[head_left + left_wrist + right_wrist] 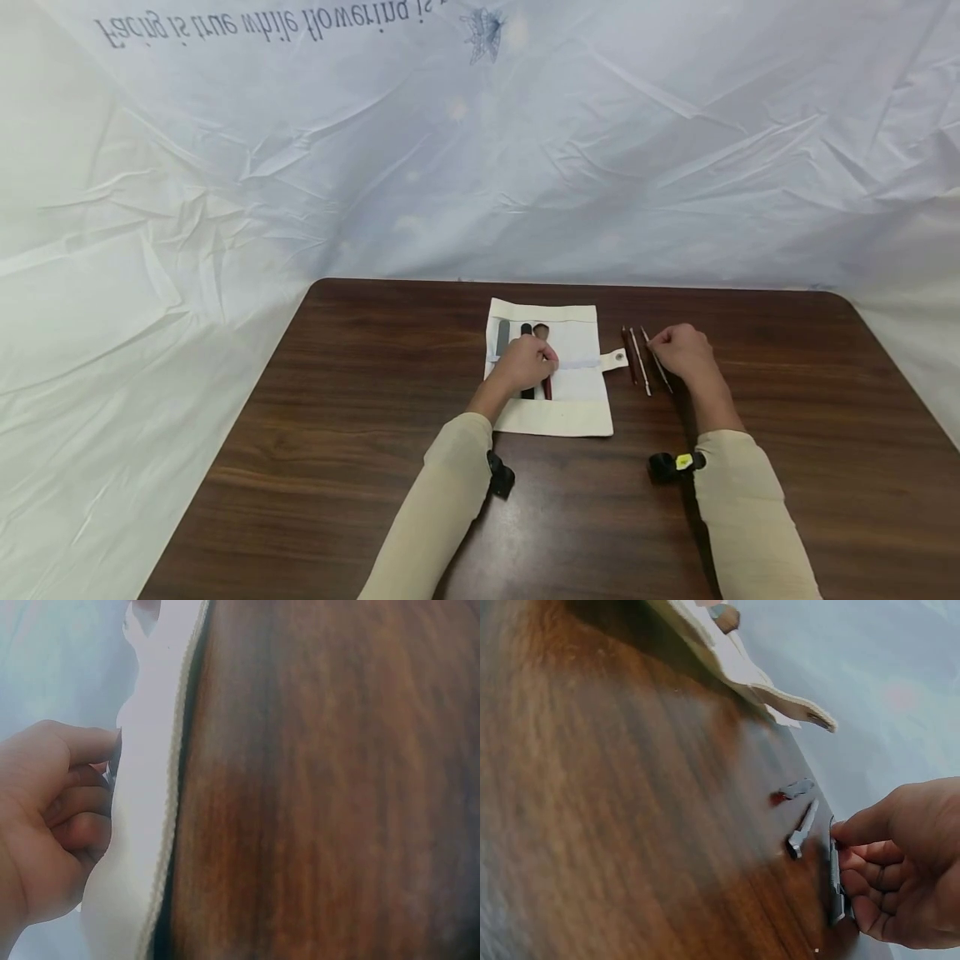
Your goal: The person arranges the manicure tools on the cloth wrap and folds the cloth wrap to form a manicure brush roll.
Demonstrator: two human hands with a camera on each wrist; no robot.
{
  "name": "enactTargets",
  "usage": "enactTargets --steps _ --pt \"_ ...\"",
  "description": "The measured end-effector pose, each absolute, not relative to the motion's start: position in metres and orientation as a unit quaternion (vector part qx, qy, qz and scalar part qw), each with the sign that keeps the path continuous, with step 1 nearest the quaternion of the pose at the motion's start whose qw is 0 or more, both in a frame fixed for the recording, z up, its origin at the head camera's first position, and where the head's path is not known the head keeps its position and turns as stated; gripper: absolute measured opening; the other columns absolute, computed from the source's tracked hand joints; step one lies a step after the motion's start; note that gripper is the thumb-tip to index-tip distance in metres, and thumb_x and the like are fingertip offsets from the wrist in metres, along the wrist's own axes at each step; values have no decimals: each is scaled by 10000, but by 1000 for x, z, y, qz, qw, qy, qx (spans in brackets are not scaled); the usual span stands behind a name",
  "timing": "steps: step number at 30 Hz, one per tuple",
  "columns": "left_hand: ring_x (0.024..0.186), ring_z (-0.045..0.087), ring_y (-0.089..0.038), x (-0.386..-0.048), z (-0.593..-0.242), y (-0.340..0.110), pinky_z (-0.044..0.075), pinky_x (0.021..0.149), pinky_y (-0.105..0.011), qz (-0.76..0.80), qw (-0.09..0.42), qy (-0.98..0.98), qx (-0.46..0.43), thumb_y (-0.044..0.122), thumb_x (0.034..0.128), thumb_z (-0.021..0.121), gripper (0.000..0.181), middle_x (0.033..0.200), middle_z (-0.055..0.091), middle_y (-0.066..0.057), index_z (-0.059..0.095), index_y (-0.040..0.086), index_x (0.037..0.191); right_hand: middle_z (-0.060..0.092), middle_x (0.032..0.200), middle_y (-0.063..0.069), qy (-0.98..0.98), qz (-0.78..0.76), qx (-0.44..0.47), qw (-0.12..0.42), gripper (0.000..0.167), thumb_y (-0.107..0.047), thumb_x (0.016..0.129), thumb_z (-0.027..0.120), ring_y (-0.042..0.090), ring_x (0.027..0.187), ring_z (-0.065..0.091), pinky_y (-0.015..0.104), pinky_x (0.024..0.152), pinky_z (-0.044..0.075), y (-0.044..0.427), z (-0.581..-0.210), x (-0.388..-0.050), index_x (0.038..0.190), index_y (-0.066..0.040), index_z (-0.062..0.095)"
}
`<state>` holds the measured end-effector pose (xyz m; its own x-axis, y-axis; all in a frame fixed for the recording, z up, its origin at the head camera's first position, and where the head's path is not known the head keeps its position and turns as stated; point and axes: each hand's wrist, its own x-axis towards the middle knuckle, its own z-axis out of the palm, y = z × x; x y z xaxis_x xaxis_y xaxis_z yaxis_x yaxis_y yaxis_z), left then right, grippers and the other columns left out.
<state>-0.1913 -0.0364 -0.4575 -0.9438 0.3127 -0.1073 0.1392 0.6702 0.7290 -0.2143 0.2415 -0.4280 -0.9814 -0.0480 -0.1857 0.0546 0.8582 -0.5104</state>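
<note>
An open cloth pouch (555,420) on the table (337,417), in it a grey strip (503,336), a black tool (528,392) and a brush (542,332), left hand (522,362) above with curled fingers, what they hold I cannot tell, right hand (684,352) pinches a slim tool (662,368) outside the pouch.

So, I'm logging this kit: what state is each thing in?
Pouch, open.
Strap, unfastened.
Grey file, in pouch.
Black tool, in pouch.
Brush, in pouch.
Red tool, lying on table.
Left silver tool, lying on table.
Right silver tool, pinched by right hand.
Left hand, curled, grip unclear.
</note>
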Motion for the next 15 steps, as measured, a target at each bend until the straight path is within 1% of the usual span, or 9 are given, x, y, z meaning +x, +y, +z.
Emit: enactTargets --steps 4,6,7,9,11,12,13,14,15 --pt "634 536 -98 -192 -459 -37 435 638 -226 382 114 908 130 173 1011 599 205 716 663 -14 786 88 1010 635 1248 349 949 -297 2 106 386 -175 1049 449 408 940 620 389 730 468 246 -428 -215 1178 108 678" --pt "642 540 -100 -193 -459 -37 438 642 -230 381 112 908 131 173 1009 603 201 737 677 -22 786 90 1010 651 1230 336 942 -318 12 105 401 -196 1062 444 390 976 644 366 725 484 248 -429 -216 1200 107 667" --pt "643 540 -103 -193 -459 -37 438 642 -231 381 110 908 131 172 1008 605 199 741 681 -29 787 91 1010 673 1205 315 938 -331 20 104 403 -212 1065 454 351 950 653 349 720 483 249 -429 -216 1204 103 664" --pt "639 536 -108 -193 -459 -37 436 636 -232 381 110 909 130 170 1006 604 200 739 681 -34 787 91 1011 737 1108 241 927 -359 34 99 396 -229 1064 478 232 870 661 307 713 474 251 -430 -218 1210 89 664" --pt "637 534 -109 -193 -458 -37 434 633 -232 383 111 908 129 172 1007 603 202 735 677 -32 787 90 1016 777 983 137 917 -386 41 95 397 -244 1061 506 102 795 637 268 704 469 253 -430 -219 1224 87 654" --pt "638 534 -109 -193 -458 -37 433 634 -232 383 113 908 128 173 1008 603 203 734 675 -33 787 89 1019 785 952 83 912 -397 42 92 399 -249 1059 519 42 775 616 253 703 470 253 -430 -220 1237 85 648" --pt "640 536 -110 -193 -458 -37 434 637 -234 384 115 908 126 175 1011 601 205 737 676 -36 786 88 1021 786 944 40 907 -409 40 91 403 -251 1060 525 -10 763 598 237 704 480 254 -430 -220 1253 84 640" --pt "646 541 -109 -192 -457 -37 438 641 -236 384 117 907 124 178 1013 599 207 745 681 -38 785 89 1022 784 961 32 903 -420 36 88 410 -253 1062 529 -45 757 590 223 705 494 254 -430 -220 1270 84 633" --pt "653 548 -108 -192 -457 -36 443 648 -237 384 118 908 123 181 1014 599 207 758 689 -39 785 91 1022 784 986 59 899 -428 28 83 424 -262 1063 532 -77 758 580 204 707 503 253 -429 -220 1287 86 624"
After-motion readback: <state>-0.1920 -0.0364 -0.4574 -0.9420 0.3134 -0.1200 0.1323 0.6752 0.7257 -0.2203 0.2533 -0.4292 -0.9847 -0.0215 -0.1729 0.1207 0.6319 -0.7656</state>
